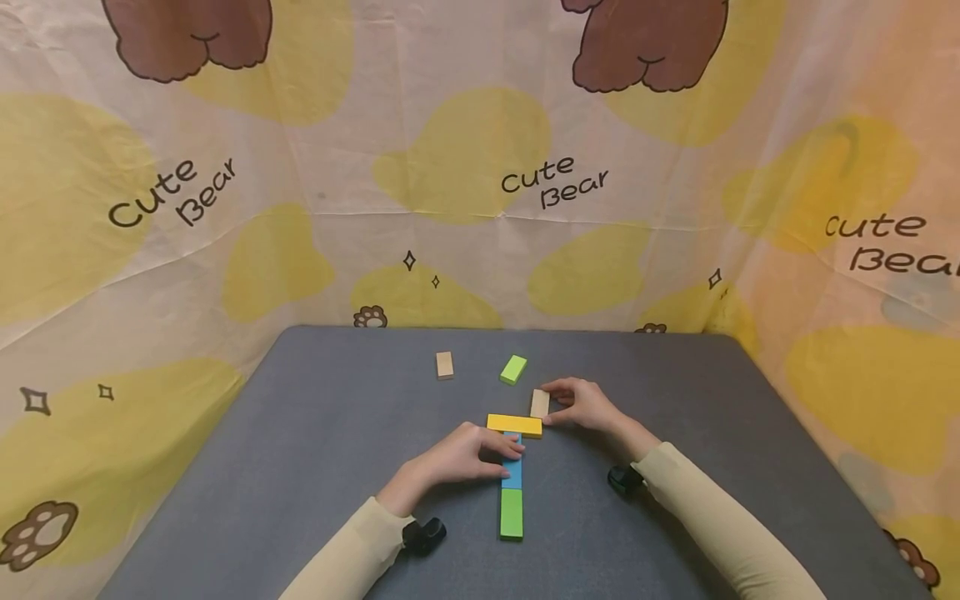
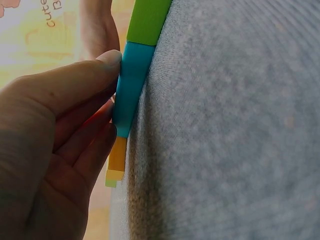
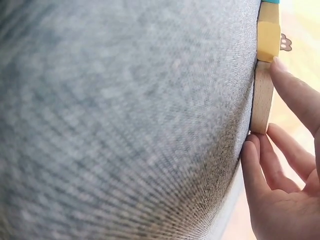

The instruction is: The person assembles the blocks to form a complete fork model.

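Note:
My left hand [image 1: 461, 454] lies over the blue block [image 1: 512, 477], its thumb and fingertips on that block's upper edges. My right hand [image 1: 588, 406] pinches a plain wooden block [image 3: 262, 97] along its length, with the thumb at the near end and the fingers round the far end. That wooden block meets the right end of a crosswise yellow block [image 1: 514, 425], close by my right thumb. The blue block runs from the yellow one toward me, and a green block [image 1: 512, 512] continues the line.
Further back on the grey table [image 1: 360, 417] lie another plain wooden block [image 1: 445, 365] and a tilted light green block [image 1: 513, 369]. A patterned cloth [image 1: 465, 183] hangs behind the table and at its sides.

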A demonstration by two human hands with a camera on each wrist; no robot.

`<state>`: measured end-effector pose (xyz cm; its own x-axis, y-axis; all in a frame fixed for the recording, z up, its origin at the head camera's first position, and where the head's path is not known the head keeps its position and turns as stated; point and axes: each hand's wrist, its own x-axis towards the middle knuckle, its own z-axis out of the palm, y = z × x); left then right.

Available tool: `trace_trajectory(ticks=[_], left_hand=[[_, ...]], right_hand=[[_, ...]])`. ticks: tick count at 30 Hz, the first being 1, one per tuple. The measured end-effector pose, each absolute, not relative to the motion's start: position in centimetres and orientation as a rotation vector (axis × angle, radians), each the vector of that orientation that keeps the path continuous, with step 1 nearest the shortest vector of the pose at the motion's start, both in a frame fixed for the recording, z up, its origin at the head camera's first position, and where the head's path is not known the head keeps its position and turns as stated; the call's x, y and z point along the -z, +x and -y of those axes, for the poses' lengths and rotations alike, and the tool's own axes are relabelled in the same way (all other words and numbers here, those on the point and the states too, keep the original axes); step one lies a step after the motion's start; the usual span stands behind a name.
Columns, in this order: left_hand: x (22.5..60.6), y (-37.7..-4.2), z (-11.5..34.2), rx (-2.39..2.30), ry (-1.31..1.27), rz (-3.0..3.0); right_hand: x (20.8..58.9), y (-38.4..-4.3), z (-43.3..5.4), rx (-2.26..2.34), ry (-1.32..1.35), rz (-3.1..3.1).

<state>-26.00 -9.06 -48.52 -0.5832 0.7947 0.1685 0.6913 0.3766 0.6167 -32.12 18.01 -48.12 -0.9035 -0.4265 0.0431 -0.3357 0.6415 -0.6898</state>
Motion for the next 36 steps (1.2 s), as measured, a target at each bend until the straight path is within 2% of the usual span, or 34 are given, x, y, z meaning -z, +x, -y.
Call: trace_trajectory(ticks=[36], left_hand=[[48.69, -26.16, 9.02, -1.017, 1.341, -2.46]], right_hand=[[48.06, -32.23, -17.83, 1.084, -0.593, -2.764]])
